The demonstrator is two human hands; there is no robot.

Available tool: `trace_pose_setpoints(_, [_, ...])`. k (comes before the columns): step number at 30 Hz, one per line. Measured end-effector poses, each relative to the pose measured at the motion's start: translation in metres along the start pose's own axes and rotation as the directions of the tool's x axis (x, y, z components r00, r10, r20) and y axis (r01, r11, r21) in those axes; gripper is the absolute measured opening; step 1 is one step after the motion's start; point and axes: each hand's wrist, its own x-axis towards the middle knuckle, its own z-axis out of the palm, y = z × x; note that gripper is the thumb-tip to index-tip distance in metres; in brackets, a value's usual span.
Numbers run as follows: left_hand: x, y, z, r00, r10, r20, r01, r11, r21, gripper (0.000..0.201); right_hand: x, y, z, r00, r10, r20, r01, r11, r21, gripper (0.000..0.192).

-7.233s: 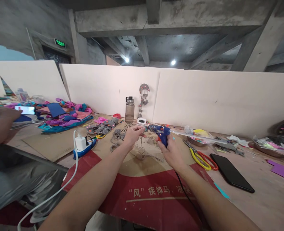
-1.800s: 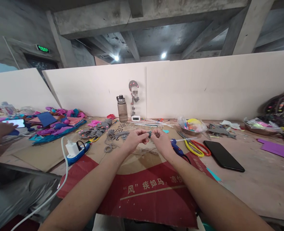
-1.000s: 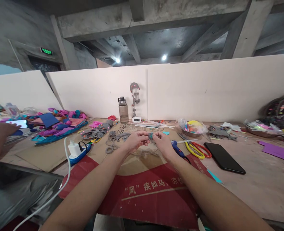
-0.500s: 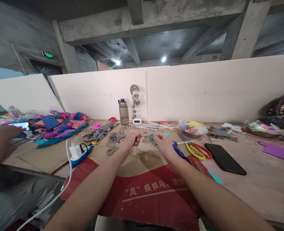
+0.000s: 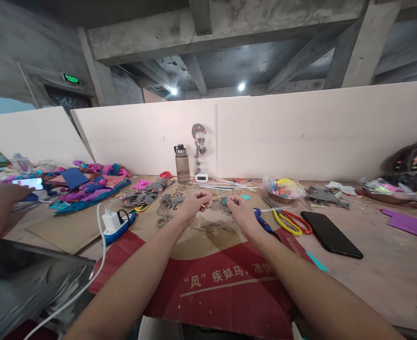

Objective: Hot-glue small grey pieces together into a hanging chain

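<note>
My left hand (image 5: 196,205) is above the cardboard sheet (image 5: 190,252), its fingers closed in a pinch. What it holds, if anything, is too small to make out. A short gap away, my right hand (image 5: 242,208) pinches a small teal-and-grey piece (image 5: 224,201) between thumb and fingertips. Below both hands lies a loose tangle of grey yarn (image 5: 217,226). More grey yarn (image 5: 162,221) is coiled to the left of my left hand. Beside my right wrist rests a blue-handled tool (image 5: 263,221), partly hidden by the arm.
Scissors with yellow and red handles (image 5: 289,222) and a black phone (image 5: 330,233) lie to the right. A bottle (image 5: 182,165) and small clock (image 5: 201,178) stand at the back. Left are a blue power strip (image 5: 121,227), felt scraps (image 5: 88,186) and another person's hand (image 5: 8,196).
My left hand has shifted slightly, its fingers now stretching a little further toward the right hand. My right hand keeps its pinch on the teal-and-grey piece, almost unmoved.
</note>
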Motion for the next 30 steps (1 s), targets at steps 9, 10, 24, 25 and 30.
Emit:
trace_pose_setpoints(9, [-0.002, 0.004, 0.001, 0.992, 0.117, 0.050, -0.109, 0.984, -0.138, 0.031, -0.003, -0.003, 0.000, 1.000, -0.020, 0.006, 0.020, 1.000, 0.001, 0.021])
trace_pose_setpoints(10, [-0.002, 0.005, 0.002, 0.991, 0.124, 0.046, -0.116, 0.983, -0.144, 0.031, -0.003, -0.003, 0.000, 1.000, -0.022, 0.007, 0.022, 1.000, -0.002, 0.021])
trace_pose_setpoints(24, [-0.006, 0.007, 0.005, 0.984, 0.041, 0.171, -0.018, 0.991, -0.136, 0.039, -0.004, -0.007, -0.001, 0.999, -0.052, 0.013, 0.052, 0.997, -0.058, 0.021])
trace_pose_setpoints(25, [-0.007, 0.006, 0.006, 0.982, 0.035, 0.187, -0.012, 0.993, -0.120, 0.040, -0.004, -0.007, -0.001, 0.998, -0.056, 0.015, 0.057, 0.996, -0.064, 0.021])
trace_pose_setpoints(30, [-0.009, 0.002, 0.011, 0.974, 0.033, 0.224, -0.029, 0.999, -0.022, 0.035, -0.006, -0.007, -0.001, 0.994, -0.099, 0.038, 0.103, 0.990, -0.102, 0.019])
